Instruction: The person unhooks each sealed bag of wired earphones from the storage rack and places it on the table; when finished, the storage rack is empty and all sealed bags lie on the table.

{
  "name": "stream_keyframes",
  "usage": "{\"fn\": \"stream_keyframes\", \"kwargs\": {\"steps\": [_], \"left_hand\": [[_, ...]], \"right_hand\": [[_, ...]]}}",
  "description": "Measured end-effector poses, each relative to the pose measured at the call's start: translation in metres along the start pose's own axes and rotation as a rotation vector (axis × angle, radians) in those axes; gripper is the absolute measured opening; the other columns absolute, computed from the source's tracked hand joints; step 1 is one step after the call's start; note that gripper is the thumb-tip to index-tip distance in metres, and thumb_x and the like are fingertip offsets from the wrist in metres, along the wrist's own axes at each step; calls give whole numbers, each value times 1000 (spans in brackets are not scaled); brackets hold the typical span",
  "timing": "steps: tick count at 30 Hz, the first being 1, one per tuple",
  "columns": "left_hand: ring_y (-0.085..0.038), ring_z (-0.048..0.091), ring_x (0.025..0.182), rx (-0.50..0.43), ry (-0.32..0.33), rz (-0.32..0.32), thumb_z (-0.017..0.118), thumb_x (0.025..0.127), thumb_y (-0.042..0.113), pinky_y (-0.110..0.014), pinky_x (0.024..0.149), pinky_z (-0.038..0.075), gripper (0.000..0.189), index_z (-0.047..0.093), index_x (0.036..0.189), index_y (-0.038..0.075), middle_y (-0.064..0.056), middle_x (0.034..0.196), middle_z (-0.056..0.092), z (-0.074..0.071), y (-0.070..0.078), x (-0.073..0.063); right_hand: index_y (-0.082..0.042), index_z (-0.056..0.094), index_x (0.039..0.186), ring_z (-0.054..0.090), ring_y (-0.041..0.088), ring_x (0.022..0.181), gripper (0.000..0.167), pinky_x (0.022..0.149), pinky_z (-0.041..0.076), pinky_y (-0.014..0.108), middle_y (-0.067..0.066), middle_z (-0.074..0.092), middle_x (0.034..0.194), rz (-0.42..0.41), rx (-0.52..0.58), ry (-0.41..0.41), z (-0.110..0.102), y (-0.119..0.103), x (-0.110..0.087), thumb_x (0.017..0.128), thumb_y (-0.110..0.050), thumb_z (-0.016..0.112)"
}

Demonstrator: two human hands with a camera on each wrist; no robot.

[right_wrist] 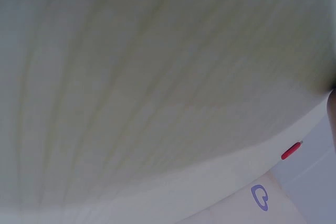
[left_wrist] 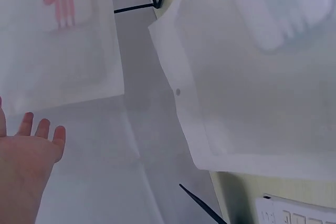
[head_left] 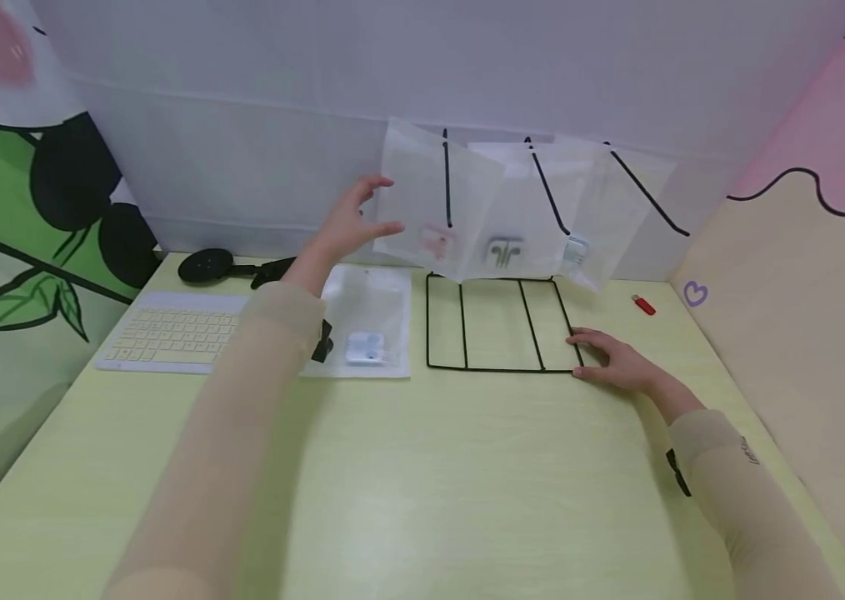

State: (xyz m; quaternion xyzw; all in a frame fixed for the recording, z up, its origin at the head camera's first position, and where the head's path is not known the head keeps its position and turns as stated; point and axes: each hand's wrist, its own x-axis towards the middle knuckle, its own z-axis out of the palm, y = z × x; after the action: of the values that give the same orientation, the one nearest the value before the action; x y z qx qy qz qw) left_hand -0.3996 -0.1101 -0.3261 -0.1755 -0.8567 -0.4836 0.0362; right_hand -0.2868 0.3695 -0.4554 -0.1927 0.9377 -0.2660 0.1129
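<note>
A black wire display rack (head_left: 503, 370) stands at the back of the table, and three frosted bags hang on its prongs. Pink earphones (head_left: 437, 242) show through the left bag (head_left: 422, 183), grey ones (head_left: 505, 252) through the middle bag (head_left: 516, 179), and a pale blue item (head_left: 575, 250) through the right bag (head_left: 621, 208). Beside the left bag's outer edge, my left hand (head_left: 353, 221) is raised with fingers spread and thumb apart, holding nothing. My right hand (head_left: 617, 360) grips the rack's base at its front right corner, with fingers over the side bar; the right wrist view hardly shows it.
Left of the rack lies another frosted bag (head_left: 370, 292) with a white earphone case (head_left: 366, 348). A white keyboard (head_left: 167, 333) is further left, below a black round-headed utensil (head_left: 207, 266). A red USB stick (head_left: 644, 305) lies at the back right. Cloth walls (head_left: 257, 167) enclose the table.
</note>
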Motion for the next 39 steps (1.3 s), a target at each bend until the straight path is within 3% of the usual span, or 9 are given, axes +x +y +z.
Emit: {"fn": "stream_keyframes", "kwargs": {"steps": [6, 17, 29, 39], "left_hand": [[-19, 30, 135, -48, 53, 51, 77, 79, 30, -37, 111, 27, 66, 45, 137, 24, 7, 148, 34, 9, 9, 4], [-13, 43, 121, -40, 167, 156, 78, 78, 23, -34, 98, 38, 45, 63, 120, 18, 3, 127, 52, 20, 16, 2], [-10, 52, 116, -81, 329, 358, 75, 79, 5, -21, 98, 40, 42, 64, 118, 11, -1, 122, 62, 34, 16, -16], [-8, 53, 116, -76, 437, 407, 75, 78, 2, -21, 101, 38, 43, 63, 119, 9, -1, 119, 63, 42, 26, -32]], "right_hand": [[-17, 46, 139, 16, 42, 140, 62, 108, 14, 65, 14, 24, 154, -8, 5, 7, 0, 0, -2, 85, -39, 68], [-16, 46, 139, 15, 41, 141, 62, 108, 13, 64, 14, 23, 154, -8, 10, 5, 0, -1, -3, 85, -39, 68], [-17, 46, 138, 16, 41, 141, 63, 108, 14, 64, 14, 23, 154, -6, 11, 3, -1, -1, 0, 85, -41, 68], [-18, 45, 139, 15, 41, 141, 64, 109, 13, 64, 13, 21, 155, 9, 10, -10, 1, 0, 0, 85, -42, 68]]}}
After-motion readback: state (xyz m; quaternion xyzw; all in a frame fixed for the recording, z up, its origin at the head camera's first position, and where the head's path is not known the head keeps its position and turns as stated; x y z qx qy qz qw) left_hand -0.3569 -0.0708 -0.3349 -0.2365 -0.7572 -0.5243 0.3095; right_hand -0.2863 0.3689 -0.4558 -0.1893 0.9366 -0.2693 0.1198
